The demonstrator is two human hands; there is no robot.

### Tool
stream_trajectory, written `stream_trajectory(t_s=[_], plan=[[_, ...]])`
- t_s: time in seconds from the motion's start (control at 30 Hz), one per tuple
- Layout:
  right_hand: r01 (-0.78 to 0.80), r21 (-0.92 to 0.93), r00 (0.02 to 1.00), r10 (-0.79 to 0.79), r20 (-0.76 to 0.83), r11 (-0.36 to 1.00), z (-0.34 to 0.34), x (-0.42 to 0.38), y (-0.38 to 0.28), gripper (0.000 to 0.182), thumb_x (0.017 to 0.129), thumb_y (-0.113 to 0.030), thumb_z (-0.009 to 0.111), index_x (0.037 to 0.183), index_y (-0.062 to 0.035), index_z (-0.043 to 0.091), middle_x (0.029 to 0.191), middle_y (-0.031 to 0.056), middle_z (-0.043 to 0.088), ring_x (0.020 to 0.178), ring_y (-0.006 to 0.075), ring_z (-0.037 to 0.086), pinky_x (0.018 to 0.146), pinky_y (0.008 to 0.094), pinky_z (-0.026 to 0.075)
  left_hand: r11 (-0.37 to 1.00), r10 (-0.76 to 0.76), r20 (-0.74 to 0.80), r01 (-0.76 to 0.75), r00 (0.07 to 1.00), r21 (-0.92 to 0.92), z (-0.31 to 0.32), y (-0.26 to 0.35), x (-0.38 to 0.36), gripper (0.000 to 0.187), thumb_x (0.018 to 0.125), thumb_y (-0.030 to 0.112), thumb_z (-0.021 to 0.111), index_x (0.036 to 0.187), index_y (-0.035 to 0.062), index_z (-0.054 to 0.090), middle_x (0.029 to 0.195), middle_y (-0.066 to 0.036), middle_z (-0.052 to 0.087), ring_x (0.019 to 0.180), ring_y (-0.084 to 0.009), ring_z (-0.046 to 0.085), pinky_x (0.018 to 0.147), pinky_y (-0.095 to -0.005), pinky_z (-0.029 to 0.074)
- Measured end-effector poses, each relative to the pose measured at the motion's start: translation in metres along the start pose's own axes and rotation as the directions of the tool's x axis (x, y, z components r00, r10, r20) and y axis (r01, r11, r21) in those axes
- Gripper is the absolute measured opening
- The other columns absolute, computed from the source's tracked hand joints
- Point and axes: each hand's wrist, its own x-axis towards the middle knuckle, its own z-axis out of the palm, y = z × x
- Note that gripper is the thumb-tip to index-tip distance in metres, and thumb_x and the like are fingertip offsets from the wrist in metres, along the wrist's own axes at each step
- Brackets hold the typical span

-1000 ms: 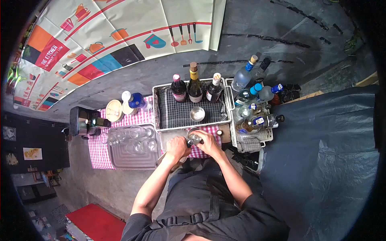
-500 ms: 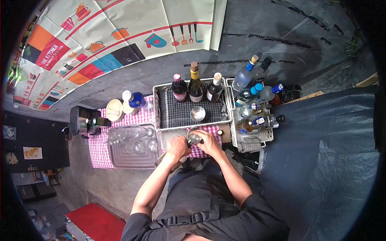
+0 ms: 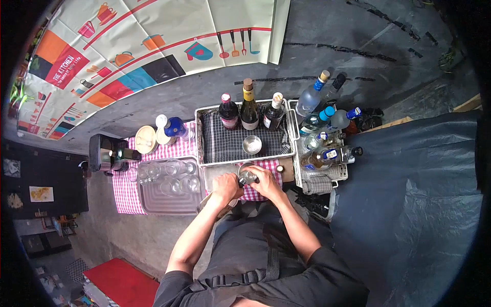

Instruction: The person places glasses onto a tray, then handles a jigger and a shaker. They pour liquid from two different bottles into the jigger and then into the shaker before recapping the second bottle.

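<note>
A clear glass [image 3: 249, 176] stands over the pink checked cloth [image 3: 253, 193] near my body. My right hand [image 3: 266, 184] curls its fingers round the right side of this glass. Just to the left, my left hand [image 3: 225, 187] is closed in a fist, with a small dark end showing by the glass; what it grips is mostly hidden. A small metal bowl [image 3: 252, 145] sits beyond both hands, on the dark checked cloth in the white basket [image 3: 246, 162]. To the right of my right hand is a small round dark-rimmed object [image 3: 280, 169].
Several upturned-looking glasses [image 3: 174, 179] lie on a clear tray [image 3: 148, 205] at left. Three corked or capped bottles [image 3: 249, 115] stand in the basket. A second basket [image 3: 335, 179] at right is crowded with bottles. A black machine [image 3: 105, 153] stands far left.
</note>
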Motion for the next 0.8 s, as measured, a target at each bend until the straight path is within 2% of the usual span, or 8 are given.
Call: stream_trajectory(t_s=[0.1,0.57,0.67,0.77,0.8], plan=[[0.012,0.005,1.0,-0.012,-0.004,1.0,0.001,0.001,0.003,0.053,0.069,0.014,0.066,0.12,-0.0003,0.065,0.119,0.0171,0.068,0.114,0.0341,0.066,0.097,0.0387,0.054,1.0,0.0,0.028,0.0,1.0,0.012,0.0,-0.001,0.001,0.041,0.072,0.036,0.072,0.092,0.0006,0.076,0.094,-0.026,0.073,0.093,-0.0364,0.074,0.083,-0.0444,0.059],[-0.01,-0.001,1.0,0.01,-0.028,1.0,0.001,-0.001,0.004,0.055,0.069,0.013,0.065,0.122,-0.0011,0.064,0.12,0.0173,0.069,0.114,0.0341,0.066,0.096,0.0386,0.055,1.0,0.027,-0.034,-0.027,0.999,0.014,0.005,-0.004,0.003,0.041,0.07,0.038,0.073,0.088,0.0006,0.075,0.089,-0.025,0.073,0.088,-0.0363,0.074,0.08,-0.0445,0.059],[-0.048,0.033,0.998,0.049,-0.028,0.998,0.002,-0.001,0.004,0.055,0.07,0.012,0.066,0.123,-0.0011,0.064,0.122,0.0175,0.068,0.114,0.0345,0.067,0.096,0.0385,0.054,0.999,0.033,-0.056,-0.034,0.998,-0.018,-0.003,-0.003,-0.001,0.042,0.07,0.038,0.074,0.087,-0.0002,0.075,0.087,-0.025,0.073,0.086,-0.0368,0.074,0.078,-0.0455,0.059],[-0.072,0.1,0.997,0.076,-0.03,0.992,0.003,-0.001,0.004,0.055,0.072,0.011,0.069,0.125,-0.001,0.063,0.123,0.0168,0.069,0.113,0.0309,0.068,0.095,0.0379,0.056,0.996,0.031,-0.11,-0.04,0.993,-0.078,-0.005,-0.005,-0.004,0.04,0.07,0.037,0.075,0.082,-0.001,0.074,0.084,-0.025,0.072,0.083,-0.0379,0.074,0.076,-0.0464,0.059],[-0.095,0.19,0.994,0.103,-0.031,0.977,0.004,-0.002,0.005,0.055,0.073,0.01,0.071,0.126,-0.0011,0.062,0.123,0.016,0.069,0.113,0.0284,0.068,0.094,0.0373,0.057,0.996,0.029,-0.11,-0.038,0.994,-0.078,-0.007,-0.006,-0.005,0.04,0.07,0.037,0.075,0.082,-0.001,0.074,0.084,-0.025,0.072,0.083,-0.0379,0.074,0.076,-0.0464,0.059]])
